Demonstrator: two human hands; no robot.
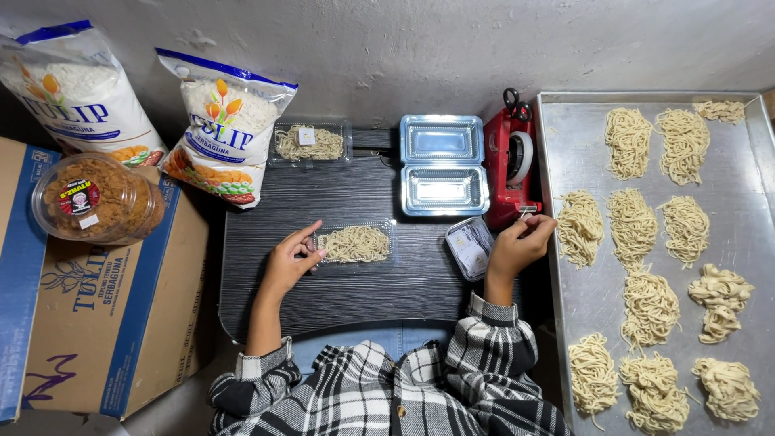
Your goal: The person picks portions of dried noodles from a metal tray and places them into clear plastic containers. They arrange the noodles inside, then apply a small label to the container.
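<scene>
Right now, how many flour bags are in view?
2. One flour bag at the far left above the cardboard box, the second flour bag just right of it. None look hidden.

Red tape dispenser [512,161], black table [355,194], plaid sleeves [484,339].

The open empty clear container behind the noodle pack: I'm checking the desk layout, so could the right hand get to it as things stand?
Probably yes. The open clear container lies just up and left of the right hand at the red tape dispenser, with bare dark desk between them.
</scene>
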